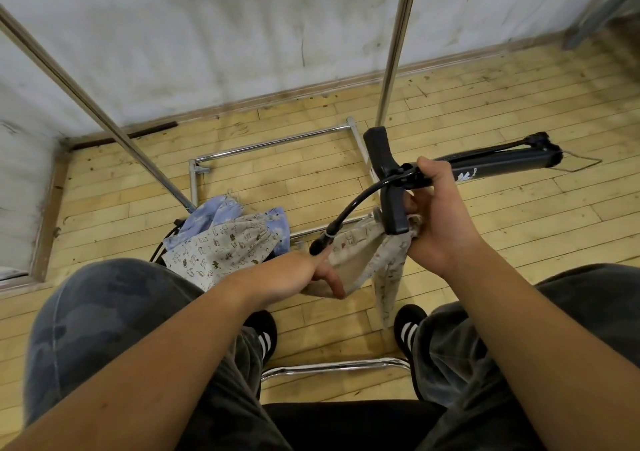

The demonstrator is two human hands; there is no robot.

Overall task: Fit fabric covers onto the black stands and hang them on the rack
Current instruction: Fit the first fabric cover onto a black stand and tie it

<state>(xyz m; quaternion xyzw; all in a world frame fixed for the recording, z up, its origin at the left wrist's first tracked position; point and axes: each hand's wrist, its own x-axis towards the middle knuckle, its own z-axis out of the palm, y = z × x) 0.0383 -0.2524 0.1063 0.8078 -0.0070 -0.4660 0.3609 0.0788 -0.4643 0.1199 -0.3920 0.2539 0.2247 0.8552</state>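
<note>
A black stand (498, 163) with a T-shaped handle and a curved hose lies level above my knees, pointing right. My right hand (440, 211) grips it just behind the handle and also pinches the top of a beige printed fabric cover (367, 260). This cover hangs below the handle. My left hand (311, 274) holds the cover's lower edge, fingers curled into the cloth beside the hose tip. A wire hook sticks out from the stand's far end.
More covers, one beige printed (221, 249) and one blue (214, 213), lie heaped on the wooden floor. The chrome rack (393, 48) stands ahead with its base bars on the floor. A white wall is behind. A chrome chair frame (332, 365) sits between my feet.
</note>
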